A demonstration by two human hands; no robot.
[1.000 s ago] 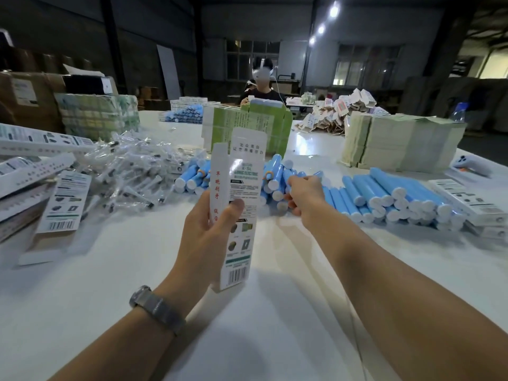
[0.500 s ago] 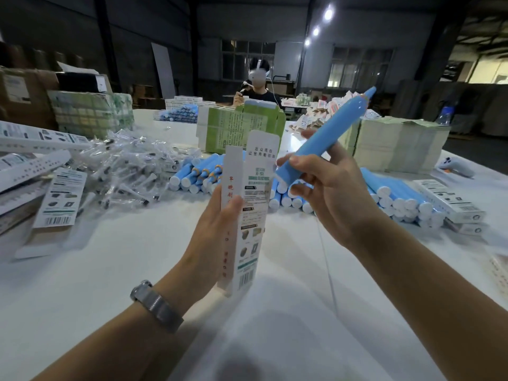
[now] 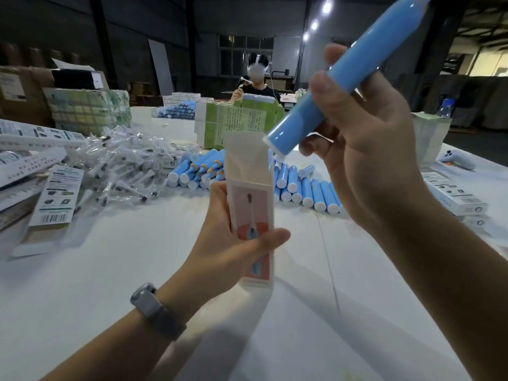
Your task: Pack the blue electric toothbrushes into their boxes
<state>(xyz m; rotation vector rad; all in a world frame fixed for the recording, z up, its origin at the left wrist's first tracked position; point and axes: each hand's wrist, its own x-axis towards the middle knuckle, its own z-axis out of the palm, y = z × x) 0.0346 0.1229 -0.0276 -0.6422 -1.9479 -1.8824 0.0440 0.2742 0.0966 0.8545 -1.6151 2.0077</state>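
Observation:
My left hand (image 3: pixel 228 243) grips an upright white toothbrush box (image 3: pixel 251 207) with its top flap open, above the white table (image 3: pixel 110 284). In my right hand (image 3: pixel 368 149) I hold a blue electric toothbrush (image 3: pixel 338 78) tilted, its white base end just above and right of the box's open mouth. Behind the box lie rows of more blue toothbrushes (image 3: pixel 308 188) on the table.
A heap of brush heads in clear bags (image 3: pixel 123 163) lies at the left, with flat white boxes (image 3: pixel 55 196) beside it. Green cartons (image 3: pixel 236 119) stand behind the toothbrushes. Packed white boxes (image 3: pixel 453 193) sit at the right. A person (image 3: pixel 257 81) works across the table.
My right hand picked a blue toothbrush out of the pile and lifted it toward the box. My left hand turned the box, its open top now facing the toothbrush.

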